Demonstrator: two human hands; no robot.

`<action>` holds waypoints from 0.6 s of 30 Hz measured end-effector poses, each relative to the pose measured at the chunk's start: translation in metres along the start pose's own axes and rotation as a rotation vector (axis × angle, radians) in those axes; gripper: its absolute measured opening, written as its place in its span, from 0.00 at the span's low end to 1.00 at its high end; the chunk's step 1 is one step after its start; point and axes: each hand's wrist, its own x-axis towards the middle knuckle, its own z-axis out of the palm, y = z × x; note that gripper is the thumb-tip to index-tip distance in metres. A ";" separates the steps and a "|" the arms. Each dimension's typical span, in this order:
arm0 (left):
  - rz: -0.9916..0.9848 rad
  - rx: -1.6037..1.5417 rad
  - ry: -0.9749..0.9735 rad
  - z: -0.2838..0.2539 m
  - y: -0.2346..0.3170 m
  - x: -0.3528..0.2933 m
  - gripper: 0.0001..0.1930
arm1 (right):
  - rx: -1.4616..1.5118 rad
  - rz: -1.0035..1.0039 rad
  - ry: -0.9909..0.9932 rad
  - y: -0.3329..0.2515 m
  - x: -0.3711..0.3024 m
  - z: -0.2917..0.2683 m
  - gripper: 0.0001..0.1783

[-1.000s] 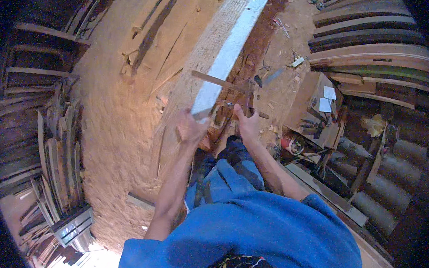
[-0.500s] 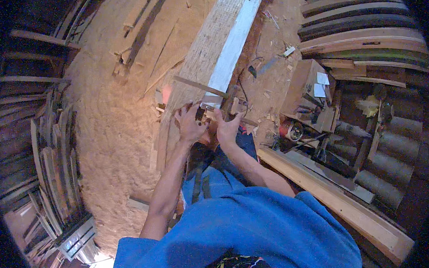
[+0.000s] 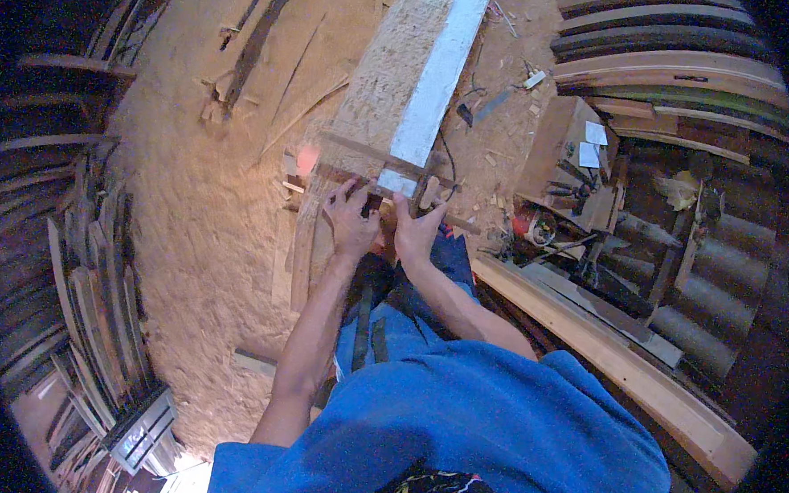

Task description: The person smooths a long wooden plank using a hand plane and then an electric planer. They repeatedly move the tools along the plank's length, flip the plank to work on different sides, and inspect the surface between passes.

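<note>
Brown and slim, a wooden strip (image 3: 368,155) is lying across the long timber (image 3: 390,81) just beyond the left hand (image 3: 351,226), whose fingers are bending apart; whether they are gripping, I cannot tell. Ahead of both hands, the timber is stretching away, rough tan leftward, bluish white rightward. The right hand (image 3: 416,236) is holding thumb and fingers apart, its grip unclear.
</note>
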 end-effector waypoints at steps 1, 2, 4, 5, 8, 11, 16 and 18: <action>-0.012 0.008 -0.015 0.001 -0.001 0.000 0.29 | 0.002 0.042 0.004 -0.004 0.009 0.005 0.43; -0.023 0.015 -0.027 0.003 -0.003 0.000 0.30 | -0.091 -0.120 0.111 -0.010 0.017 0.011 0.43; -0.058 0.033 -0.053 0.005 -0.004 -0.002 0.30 | -0.123 -0.121 0.104 -0.030 0.055 0.020 0.47; -0.072 0.044 -0.072 0.005 -0.004 -0.003 0.30 | -0.043 -0.015 0.036 -0.044 0.080 0.023 0.50; -0.059 0.056 -0.059 0.005 -0.003 -0.002 0.31 | -0.203 -0.152 0.124 -0.068 0.104 0.024 0.54; -0.054 0.074 -0.047 0.001 0.001 0.001 0.32 | 0.084 -0.108 -0.083 -0.055 0.054 0.006 0.55; -0.050 0.056 -0.093 -0.006 0.003 0.004 0.32 | -0.040 -0.075 -0.024 -0.027 0.023 0.007 0.47; 0.023 0.034 -0.065 -0.006 0.002 0.003 0.32 | -0.031 -0.135 0.039 -0.043 0.088 0.026 0.47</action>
